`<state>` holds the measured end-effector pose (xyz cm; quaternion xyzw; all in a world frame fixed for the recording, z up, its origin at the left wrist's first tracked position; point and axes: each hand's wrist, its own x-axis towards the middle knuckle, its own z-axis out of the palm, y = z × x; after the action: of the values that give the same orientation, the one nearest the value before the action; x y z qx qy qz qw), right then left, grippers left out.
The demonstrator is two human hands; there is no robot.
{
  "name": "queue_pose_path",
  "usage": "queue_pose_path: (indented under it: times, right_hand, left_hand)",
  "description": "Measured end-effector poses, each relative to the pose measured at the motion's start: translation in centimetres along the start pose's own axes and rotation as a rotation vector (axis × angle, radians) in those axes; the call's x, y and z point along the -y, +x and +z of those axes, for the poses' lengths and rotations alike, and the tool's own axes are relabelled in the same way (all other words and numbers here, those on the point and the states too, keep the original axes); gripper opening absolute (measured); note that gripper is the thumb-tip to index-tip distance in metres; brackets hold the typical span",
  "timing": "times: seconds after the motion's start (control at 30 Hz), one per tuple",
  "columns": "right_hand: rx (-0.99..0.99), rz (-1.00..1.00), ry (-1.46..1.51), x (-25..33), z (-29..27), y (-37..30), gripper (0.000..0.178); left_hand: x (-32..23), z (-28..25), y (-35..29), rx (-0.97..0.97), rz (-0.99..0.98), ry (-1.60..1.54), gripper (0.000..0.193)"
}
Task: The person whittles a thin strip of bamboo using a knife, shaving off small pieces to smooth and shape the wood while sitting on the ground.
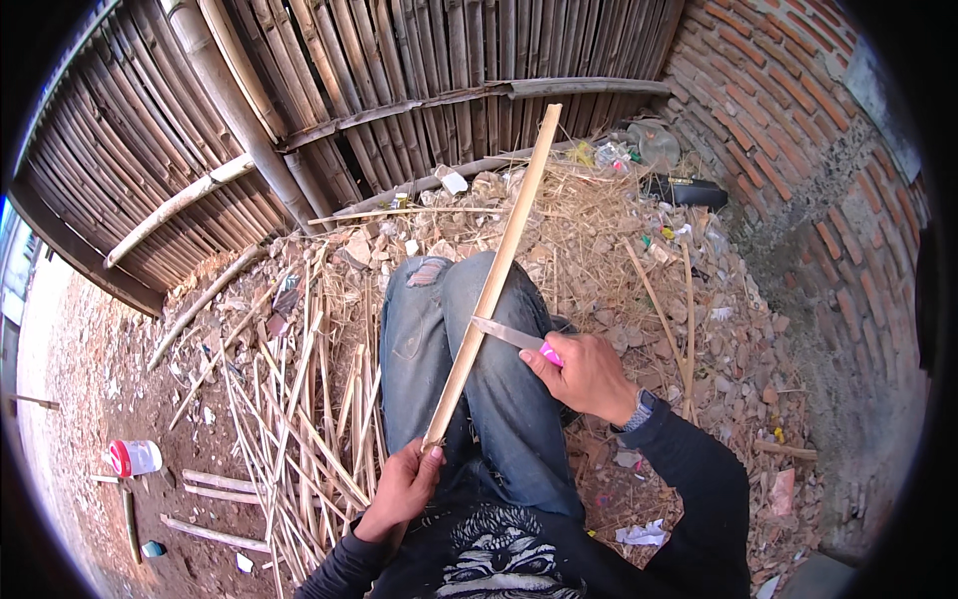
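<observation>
A long, pale bamboo strip (507, 245) lies slantwise across my thighs, its far end raised toward the fence. My left hand (404, 487) is closed around the strip's near end, close to my lap. In my right hand (586, 376) is a knife with a pink handle (550, 353), the fingers wrapped round the handle. The knife's blade (504, 332) points left, its tip at the strip's edge about midway along. Whether the blade cuts into the bamboo cannot be made out. Under the strip are my legs in worn blue jeans (419, 334).
A heap of split bamboo strips (299, 429) covers the ground to my left, with a red-lidded clear tub (136, 457) beyond it. Ahead, rubble and straw (589, 220) run up to a bamboo fence (429, 60). A brick wall (788, 110) stands on the right, a dark object (686, 191) near its foot.
</observation>
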<state>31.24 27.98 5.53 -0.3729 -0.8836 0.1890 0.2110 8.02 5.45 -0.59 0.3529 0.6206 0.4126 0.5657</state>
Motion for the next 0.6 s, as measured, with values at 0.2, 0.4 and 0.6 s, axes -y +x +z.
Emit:
queue_pose_path:
  times: [0.2, 0.4, 0.6]
  right_hand:
    - [0.049, 0.048, -0.12, -0.4, 0.8, -1.1, 0.052]
    - [-0.042, 0.016, -0.191, -2.0, 1.0, 0.3, 0.051]
    - [-0.201, 0.215, -0.247, -8.0, -3.2, 3.9, 0.054]
  left_hand:
    - [-2.0, 1.4, 1.3, -0.012, 0.039, 0.065, 0.029]
    - [-2.0, 0.2, 0.8, 0.03, -0.069, -0.089, 0.031]
    - [-1.5, -0.3, -1.6, 0.129, -0.097, -0.076, 0.029]
